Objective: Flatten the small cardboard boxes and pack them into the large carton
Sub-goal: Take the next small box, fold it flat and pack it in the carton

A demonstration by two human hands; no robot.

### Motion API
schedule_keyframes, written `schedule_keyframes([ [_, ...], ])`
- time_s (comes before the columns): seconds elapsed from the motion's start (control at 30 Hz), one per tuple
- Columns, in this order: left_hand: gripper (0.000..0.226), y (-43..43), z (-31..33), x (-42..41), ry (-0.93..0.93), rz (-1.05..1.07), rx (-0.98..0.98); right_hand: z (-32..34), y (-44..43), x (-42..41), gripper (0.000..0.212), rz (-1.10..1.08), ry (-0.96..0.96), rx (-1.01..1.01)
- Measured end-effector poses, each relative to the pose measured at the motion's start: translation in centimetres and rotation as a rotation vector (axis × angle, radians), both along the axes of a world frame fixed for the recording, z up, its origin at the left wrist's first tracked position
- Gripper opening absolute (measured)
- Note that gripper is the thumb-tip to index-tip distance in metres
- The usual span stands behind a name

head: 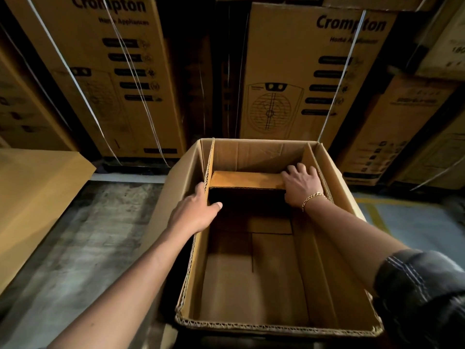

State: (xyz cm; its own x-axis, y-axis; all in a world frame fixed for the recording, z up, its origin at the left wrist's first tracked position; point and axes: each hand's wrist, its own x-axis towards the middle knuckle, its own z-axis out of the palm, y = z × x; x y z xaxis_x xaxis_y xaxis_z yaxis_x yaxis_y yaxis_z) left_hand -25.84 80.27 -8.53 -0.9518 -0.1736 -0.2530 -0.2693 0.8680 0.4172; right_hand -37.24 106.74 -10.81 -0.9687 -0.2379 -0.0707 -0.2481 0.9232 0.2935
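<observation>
Holding what, nearest, with the left hand point(198, 212)?

— Clasping the left wall of the large carton point(276, 327), thumb inside, fingers outside. Probably bracing it, to stop any sliding on the floor.

Farther in, doing what with the right hand point(302, 185)?

— Reaching out of a rolled dark sleeve point(415, 285), gold chain bracelet point(313, 197) at the wrist, deep toward the far end. Curled over the right end of a small cardboard box point(246, 180), thumb down the near face, fingers across the top. Lodged crosswise there, close to the far wall. Cannot tell whether fully flattened: only a lit top band showing, shadow below. Judged as seating it snugly at the back, leaving room in front.

Anything else inside?

— Only bare bottom flaps point(276, 273) nearer the body, so packing barely begun, by the look of it.

And beyond the carton?

— Standing on a worn grey concrete floor point(95, 235), with a yellow painted line point(375, 215) to the right and a big flat cardboard sheet point(37, 197) lying to the left. Behind, closing off the dim room, tall stacked Crompton cartons point(302, 84) bound with white straps point(348, 59).
</observation>
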Motion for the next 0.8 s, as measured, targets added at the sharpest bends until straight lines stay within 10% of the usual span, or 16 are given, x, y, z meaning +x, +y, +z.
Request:
schedule_keyframes([
  [0.8, 0.071, -0.4, -1.8, -1.4, 0.114, -0.036, -0.037, 3.3, 2.2, -16.9, 0.057, -0.271, 0.019, -0.306],
])
